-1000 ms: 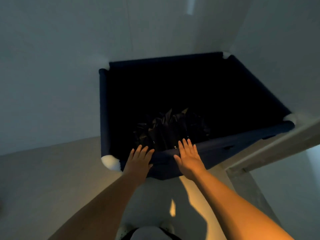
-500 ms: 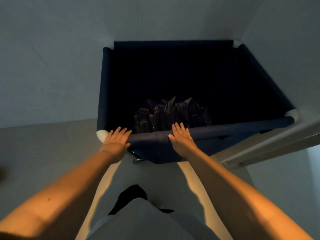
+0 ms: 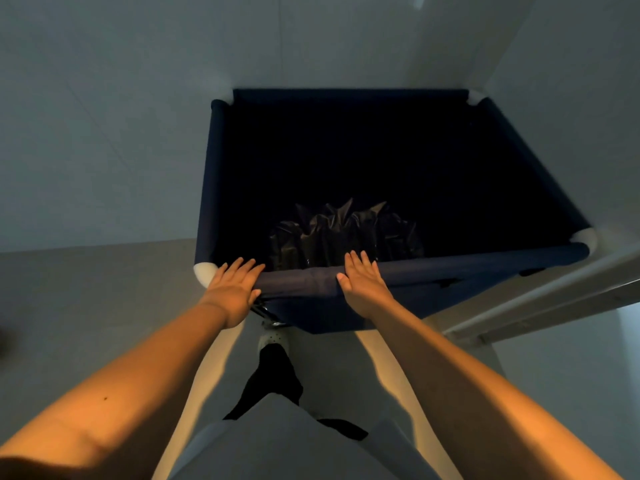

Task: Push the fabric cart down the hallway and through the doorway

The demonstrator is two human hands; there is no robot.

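Directly ahead of both hands: the fabric cart (image 3: 381,161), dark navy, open-topped, filling the middle of the head view. Near rail (image 3: 450,263) running crosswise, left to right, so the long axis of the grip bar lies square to the outstretched arms. Left hand (image 3: 233,289) flat on that rail just beside the white corner cap (image 3: 204,271), fingers spread and extended, palm pressing down and forward, not curled around the tube. Right hand (image 3: 363,284) likewise flat and open on the rail, fingers laid together over the fabric sleeve, roughly at the rail's middle. Both hands touching the cart, neither one clearly nearer (the left merely closer to the corner).

Inside, low against the near wall, a crumpled black plastic bag (image 3: 343,233). Floor (image 3: 86,289) grey and bare to the left; pale wall (image 3: 104,116) close behind and to the left of the cart. To the right, a light-coloured door frame (image 3: 536,306) slanting past the cart's right near corner, seemingly just beside it.

Judged from this: pushing under way, with the far end nearly against the wall. Both hands left of the rail's centre line, so an even shove likely to swing the nose rightward, toward that frame (useful for the doorway, risky for the right corner catching).
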